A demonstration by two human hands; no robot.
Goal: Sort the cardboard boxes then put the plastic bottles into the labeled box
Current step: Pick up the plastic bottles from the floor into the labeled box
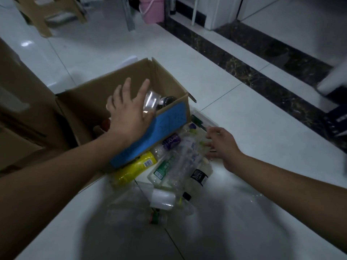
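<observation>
Box: the box (169, 85) stands open on the floor (244, 184), with its blue label (165, 124) on the wall facing the bottles.
Left hand: the left hand (129, 113) hovers over the box's opening, fingers straight and spread, gripping nothing. A clear bottle (152, 100) lies just under its fingertips, inside the box.
Right hand: the right hand (223, 145) is near the box's labelled wall, at the far edge of the pile of bottles (178, 162). Its fingers are bent, but blur hides whether they hold anything, so I cannot tell.
Bottles left: most lie on the floor against the box's labelled wall. A yellow bottle (135, 167) is tucked by its near corner.
Risk, rebound: the clear bottle may bounce off what already lies in the box and pop back over the wall.
Risk, pile: pulling one bottle from the tangle probably sets its round neighbours rolling away from the box across the smooth tiles.
Risk, box: a hand knocking the thin wall could fold it or push the light box aside.
Risk, mix-up: brown boxes (18, 91) stand just left of the box, and in this dim light a bottle could land there instead.
</observation>
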